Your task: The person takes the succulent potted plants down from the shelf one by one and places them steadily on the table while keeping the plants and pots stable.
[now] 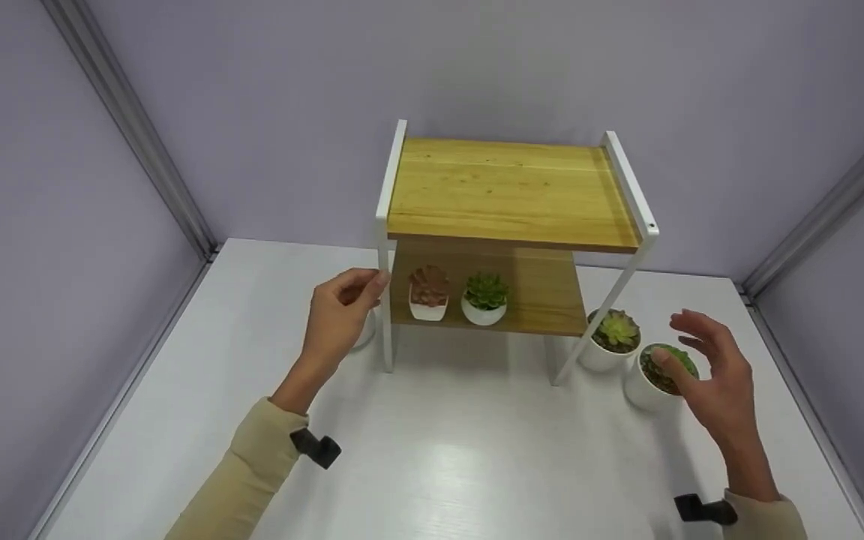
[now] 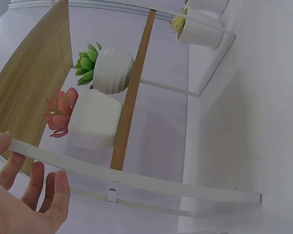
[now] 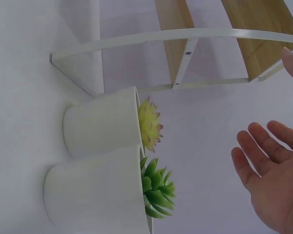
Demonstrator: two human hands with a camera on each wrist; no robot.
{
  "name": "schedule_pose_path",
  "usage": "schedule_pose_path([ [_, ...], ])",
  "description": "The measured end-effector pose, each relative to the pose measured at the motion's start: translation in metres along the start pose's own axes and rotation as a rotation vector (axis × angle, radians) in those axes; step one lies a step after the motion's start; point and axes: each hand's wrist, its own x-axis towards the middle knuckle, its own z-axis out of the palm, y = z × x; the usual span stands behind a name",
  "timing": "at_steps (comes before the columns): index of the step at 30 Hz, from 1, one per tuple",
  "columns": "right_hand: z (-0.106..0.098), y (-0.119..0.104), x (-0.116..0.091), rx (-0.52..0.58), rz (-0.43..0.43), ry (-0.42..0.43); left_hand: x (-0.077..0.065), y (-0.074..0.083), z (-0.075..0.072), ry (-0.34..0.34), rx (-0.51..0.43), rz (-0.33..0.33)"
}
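Note:
A two-tier plant shelf (image 1: 511, 191) with wooden boards and a white frame stands on the white table. At its left front post, my left hand (image 1: 342, 311) pinches the post between thumb and index finger; the other fingers curl beside it. On the lower board sit a reddish succulent (image 1: 429, 285) in a squarish white pot and a green succulent (image 1: 485, 291) in a round ribbed one. My right hand (image 1: 721, 382) hovers with fingers spread and bent, holding nothing, by a green potted succulent (image 1: 649, 382). Its thumb overlaps that plant in the head view.
Next to the right post stands a yellow-green succulent (image 1: 616, 331) in a white pot. Another white pot (image 1: 364, 330) is mostly hidden behind my left hand. Pale panels with metal corner rails (image 1: 139, 135) enclose the white table (image 1: 432, 465).

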Motion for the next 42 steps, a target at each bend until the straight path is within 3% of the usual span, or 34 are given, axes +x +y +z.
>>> schedule_pose_path([
  [11,0.004,-0.013,0.011,0.033,-0.096,-0.054,-0.011,0.006,0.002,0.074,0.038,0.011],
  [20,0.007,-0.025,0.016,0.068,-0.063,-0.071,-0.023,0.012,0.007,0.131,0.004,0.030],
  [30,0.013,-0.035,0.024,0.120,-0.056,-0.079,-0.035,0.023,0.017,0.194,0.046,0.065],
  [42,0.022,-0.047,0.034,0.173,-0.056,-0.062,-0.041,0.027,0.032,0.272,-0.027,0.089],
])
